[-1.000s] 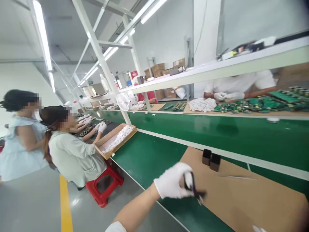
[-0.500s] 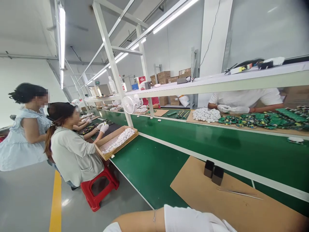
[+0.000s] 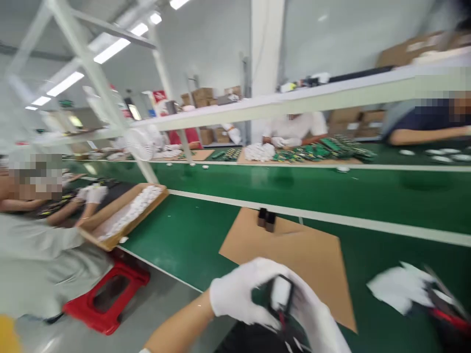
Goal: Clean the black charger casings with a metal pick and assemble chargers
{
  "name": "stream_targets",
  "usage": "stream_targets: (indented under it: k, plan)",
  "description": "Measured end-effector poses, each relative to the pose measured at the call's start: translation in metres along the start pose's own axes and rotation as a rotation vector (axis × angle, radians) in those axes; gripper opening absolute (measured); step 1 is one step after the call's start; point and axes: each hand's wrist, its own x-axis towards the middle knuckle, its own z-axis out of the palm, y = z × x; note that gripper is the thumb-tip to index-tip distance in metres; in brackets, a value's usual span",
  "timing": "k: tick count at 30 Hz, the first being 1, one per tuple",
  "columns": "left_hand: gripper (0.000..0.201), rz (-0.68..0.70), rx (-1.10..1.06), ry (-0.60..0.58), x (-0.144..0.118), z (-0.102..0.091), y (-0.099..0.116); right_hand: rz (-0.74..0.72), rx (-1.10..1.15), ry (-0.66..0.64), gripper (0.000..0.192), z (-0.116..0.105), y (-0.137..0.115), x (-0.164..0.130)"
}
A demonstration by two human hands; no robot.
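My left hand (image 3: 245, 296), in a white glove, is low in the view at the bench's front edge. Its fingers are closed around a small black-and-white part (image 3: 281, 293). My right hand (image 3: 399, 289), also gloved, is a blur at the lower right over the green mat. It lies against a black-and-red object (image 3: 443, 314); whether it grips that object is unclear. Beyond both hands a brown cardboard sheet (image 3: 294, 245) lies on the bench. Two small black blocks (image 3: 267, 219) stand at its far edge.
A green conveyor belt (image 3: 331, 191) runs behind the cardboard. At the left are a tray of white parts (image 3: 125, 211), a seated co-worker's sleeve (image 3: 37, 240) and a red stool (image 3: 106, 299). Across the belt people sit by green circuit boards (image 3: 320, 152).
The view has swung right and gone blurry. My left hand has risen from the bottom edge, closed around a small part. My right hand has come into view at the lower right.
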Motion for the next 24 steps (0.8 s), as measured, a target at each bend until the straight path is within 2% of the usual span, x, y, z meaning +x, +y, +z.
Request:
stream_targets:
  k: [2,4,7,9,12,15,21,24]
  plan:
    - [0.071,-0.028,-0.057,0.114,-0.006,-0.004,0.004,0.07,0.007,-0.004,0.053,-0.002,-0.002,-0.005]
    - [0.066,-0.039,-0.133,0.086,-0.01,-0.006,0.007,0.125,0.061,-0.022,0.052,-0.004,-0.008,-0.009]
    - [0.061,-0.018,-0.209,0.003,-0.009,-0.004,0.016,0.134,0.283,-0.067,0.048,-0.009,-0.027,-0.012]
    - [0.062,0.022,-0.161,-0.005,-0.006,-0.001,0.022,0.155,0.402,-0.104,0.045,-0.015,-0.044,-0.012]
    - [0.066,0.154,-0.039,0.002,-0.002,0.002,0.027,0.217,0.426,-0.147,0.045,-0.025,-0.067,-0.011]
    - [0.069,0.252,0.015,0.01,-0.001,0.004,0.026,0.239,0.428,-0.147,0.044,-0.031,-0.075,-0.011]
    - [0.083,0.196,0.142,-0.021,-0.004,0.006,0.02,0.276,0.418,-0.213,0.04,-0.033,-0.076,-0.006]
    - [0.085,0.136,0.257,-0.067,-0.007,0.006,0.015,0.343,0.358,-0.304,0.06,-0.034,-0.077,0.005]
